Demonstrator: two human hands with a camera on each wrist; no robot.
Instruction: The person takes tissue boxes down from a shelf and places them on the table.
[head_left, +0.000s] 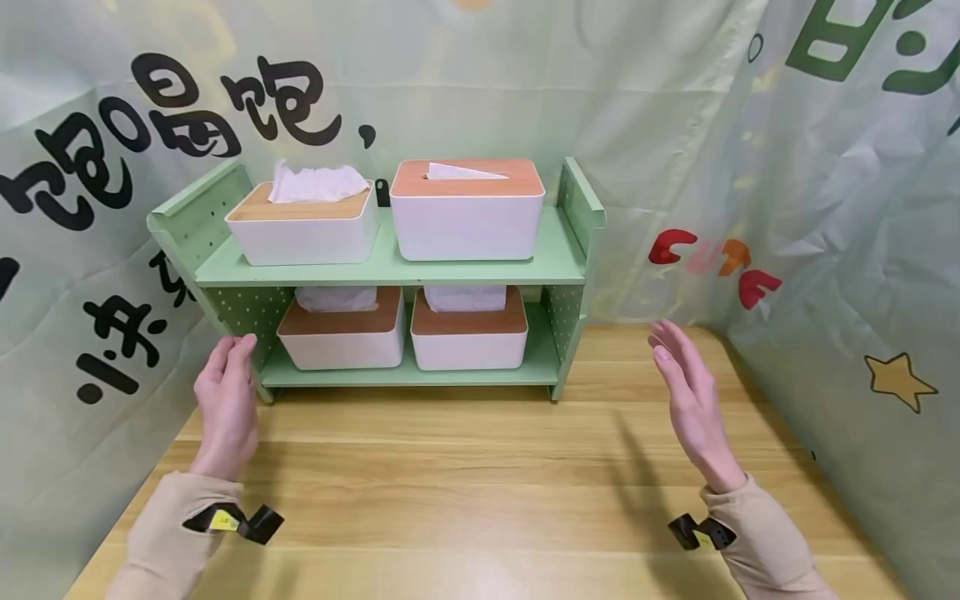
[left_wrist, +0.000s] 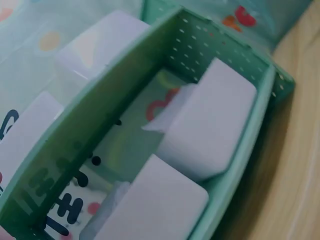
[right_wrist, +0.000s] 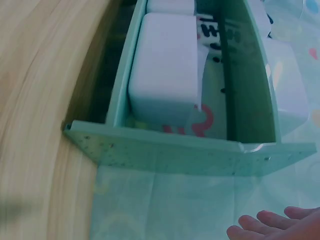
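A green two-tier shelf [head_left: 390, 273] stands on the wooden table. On its upper tier are a white tissue box with a light wooden lid [head_left: 303, 237] and a taller tissue box with an orange-brown lid [head_left: 467, 225]. The lower tier bears two more tissue boxes, a left one [head_left: 341, 348] and a right one [head_left: 468, 348], both brown-lidded. My left hand [head_left: 228, 400] is beside the shelf's left end, fingers loosely bent and holding nothing; whether it touches the panel I cannot tell. Apart from the shelf, my right hand [head_left: 693, 408] hovers to its right, fingers extended.
Printed fabric [head_left: 480, 117] hangs behind the shelf and along both sides. The wooden tabletop [head_left: 450, 492] spreads in front of the shelf. Each sleeve carries a black wrist mount, one on the left [head_left: 261, 525] and one on the right [head_left: 684, 530].
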